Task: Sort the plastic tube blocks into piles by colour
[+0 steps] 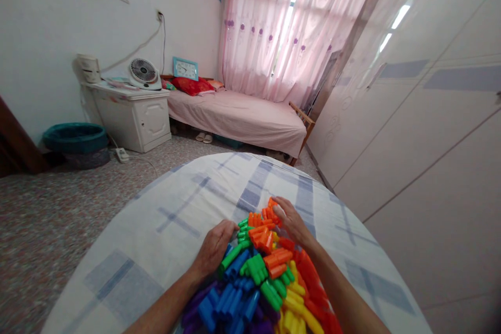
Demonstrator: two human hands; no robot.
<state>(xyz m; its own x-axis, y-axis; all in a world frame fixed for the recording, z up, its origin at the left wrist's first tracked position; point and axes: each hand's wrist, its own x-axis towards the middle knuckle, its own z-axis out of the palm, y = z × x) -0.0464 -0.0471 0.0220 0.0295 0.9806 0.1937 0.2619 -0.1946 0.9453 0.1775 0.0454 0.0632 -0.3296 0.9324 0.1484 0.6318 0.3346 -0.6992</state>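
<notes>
A heap of plastic toy pieces shaped like small hands with rounded fingers lies on the cloth-covered table, close to me. Blue pieces (230,300), green pieces (255,269), orange pieces (261,237) and yellow pieces (295,302) show in it, with purple ones low at the left. My left hand (216,246) is curved against the heap's left side by the green pieces; most of its fingers are hidden. At the far end, my right hand (288,219) has its fingers bent round an orange hand-shaped piece (270,213). Red material (313,284) lies beside the right forearm.
The round table wears a white and blue checked cloth (176,203). Beyond stand a pink-covered bed (238,115), a white cabinet (151,120) with a fan (144,73), and a teal bin (76,138). A white wardrobe (391,141) lines the right side.
</notes>
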